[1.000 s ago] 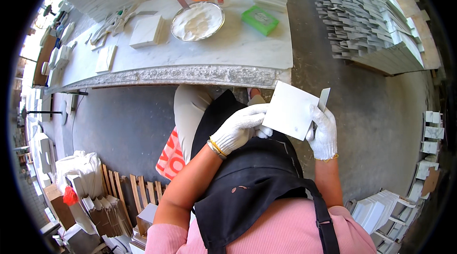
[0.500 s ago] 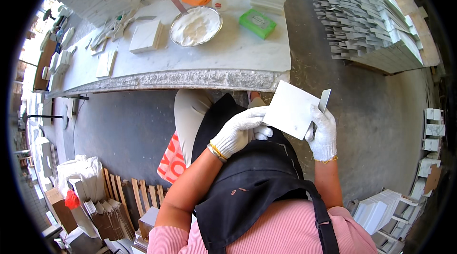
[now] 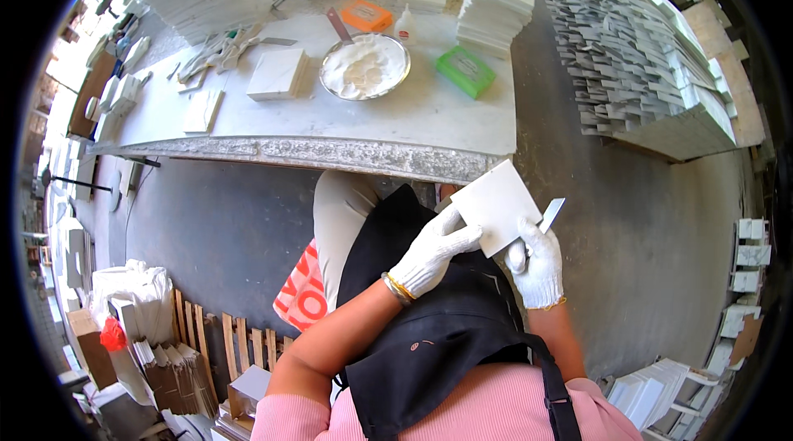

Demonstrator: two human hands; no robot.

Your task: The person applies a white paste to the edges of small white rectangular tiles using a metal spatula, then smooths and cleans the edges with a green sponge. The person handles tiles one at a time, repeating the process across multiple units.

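Observation:
A square white stone tile is held tilted over my lap, just off the front edge of the table. My left hand, in a white knit glove, grips its left corner, thumb along the near edge and the other fingers underneath. The gloved right hand is closed round a flat metal scraper blade, whose end sticks out past the tile's right edge. Fingers of that hand also touch the tile's near right side. The blade's lower part is hidden in the glove.
On the stone table stand a bowl of white paste with a spatula, a green box, an orange box, a small bottle and stacked tiles. Piled stone strips stand at right.
The view has shifted, so the table sits lower and farther right. Both hands have drawn a little nearer together; my left thumb now lies along the tile, and the blade leans farther right.

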